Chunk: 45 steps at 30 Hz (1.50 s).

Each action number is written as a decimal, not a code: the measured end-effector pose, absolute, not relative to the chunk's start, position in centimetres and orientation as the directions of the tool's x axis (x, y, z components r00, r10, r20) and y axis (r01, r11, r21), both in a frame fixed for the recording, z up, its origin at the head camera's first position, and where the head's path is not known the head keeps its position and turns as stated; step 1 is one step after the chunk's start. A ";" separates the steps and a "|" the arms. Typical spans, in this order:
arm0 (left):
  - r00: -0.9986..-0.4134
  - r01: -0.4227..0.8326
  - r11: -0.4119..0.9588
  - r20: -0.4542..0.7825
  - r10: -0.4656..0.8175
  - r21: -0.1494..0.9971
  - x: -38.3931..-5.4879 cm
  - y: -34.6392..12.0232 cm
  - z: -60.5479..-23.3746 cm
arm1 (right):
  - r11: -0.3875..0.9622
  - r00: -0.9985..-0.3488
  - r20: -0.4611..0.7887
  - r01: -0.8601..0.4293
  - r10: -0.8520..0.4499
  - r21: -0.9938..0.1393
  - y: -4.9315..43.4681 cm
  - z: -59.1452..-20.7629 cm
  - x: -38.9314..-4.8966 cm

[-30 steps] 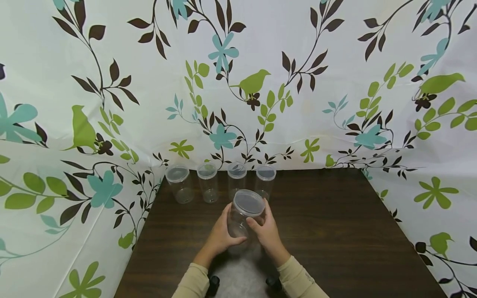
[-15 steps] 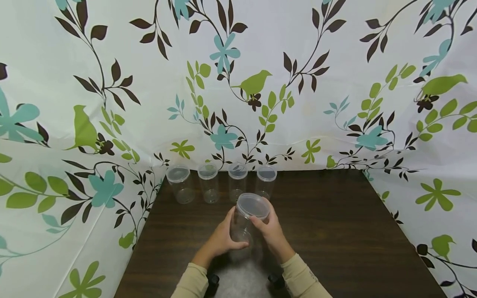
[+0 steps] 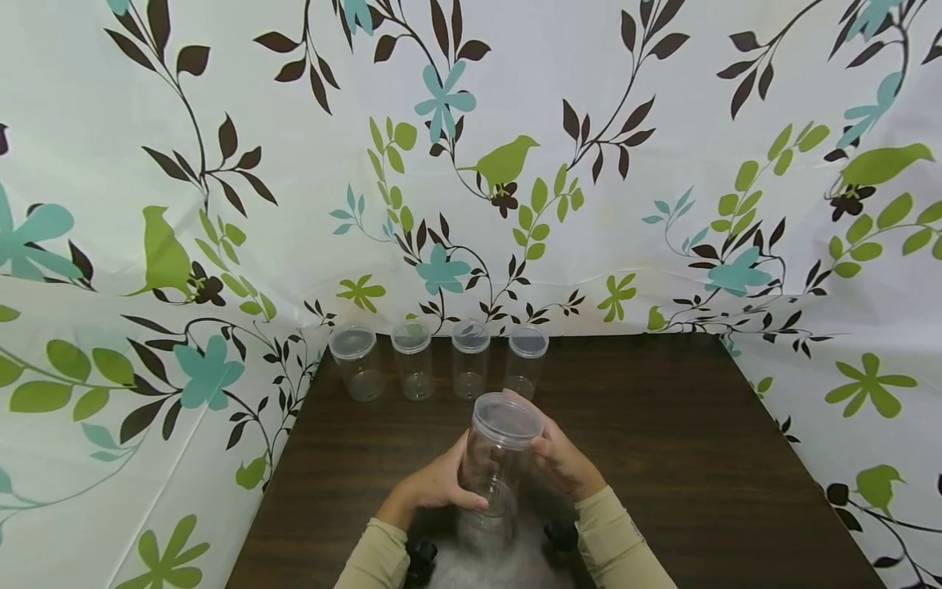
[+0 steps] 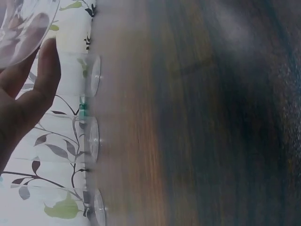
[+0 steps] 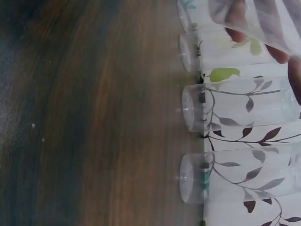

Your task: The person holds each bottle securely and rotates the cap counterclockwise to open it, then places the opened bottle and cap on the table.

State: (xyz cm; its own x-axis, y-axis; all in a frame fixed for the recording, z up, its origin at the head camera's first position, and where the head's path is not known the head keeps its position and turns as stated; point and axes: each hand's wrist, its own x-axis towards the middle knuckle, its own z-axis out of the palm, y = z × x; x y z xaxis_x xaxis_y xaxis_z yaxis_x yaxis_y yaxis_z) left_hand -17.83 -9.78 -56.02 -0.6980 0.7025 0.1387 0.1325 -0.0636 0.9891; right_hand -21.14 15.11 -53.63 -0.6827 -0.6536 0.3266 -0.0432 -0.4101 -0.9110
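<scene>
In the head view a clear plastic jar [image 3: 486,468] with a translucent screw lid [image 3: 508,419] is held tilted above the table. My left hand [image 3: 436,483] grips its side, with the thumb across the front near the lower part. On the other side, my right hand [image 3: 568,462] holds the jar just under the lid, its fingers partly hidden behind it. The left wrist view catches the jar's base [image 4: 21,35] beside the left fingers [image 4: 47,70]. Right fingertips [image 5: 277,52] show behind the clear wall in the right wrist view.
Behind the hands, a row of several similar lidded jars [image 3: 415,364] stands upright along the back of the dark wood table [image 3: 662,474]. A patterned curtain [image 3: 294,188] encloses the back and sides. Two black objects [image 3: 562,536] show beside the wrists.
The jar has moved down and slightly right, tilting more so that its side faces the camera. The right hand has shifted right and its thumb has slid to the jar's right edge.
</scene>
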 end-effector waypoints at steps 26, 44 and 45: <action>-0.954 0.300 0.424 0.268 0.135 0.855 -18.2 -8.3 -58.0 | -0.144 -0.982 0.175 -0.164 -0.070 -0.976 9.3 -52.7 -18.1; -0.908 0.323 0.252 0.224 0.355 0.912 -17.6 -9.4 -56.6 | -0.162 -0.903 0.341 -0.307 -0.262 -0.938 10.8 -52.7 -19.6; -0.899 0.310 0.239 0.202 0.388 0.920 -17.5 -9.6 -56.4 | -0.198 -0.878 0.360 -0.310 -0.314 -0.930 11.3 -52.8 -19.8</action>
State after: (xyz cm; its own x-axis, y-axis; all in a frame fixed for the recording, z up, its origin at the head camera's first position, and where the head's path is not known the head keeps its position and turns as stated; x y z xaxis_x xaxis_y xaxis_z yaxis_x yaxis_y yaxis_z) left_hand -17.52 -9.57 -56.42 -0.8990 0.3884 0.2023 0.3103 0.2389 0.9201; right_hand -19.80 11.33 -52.80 -0.8784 -0.3140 0.3604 -0.3105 -0.1985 -0.9296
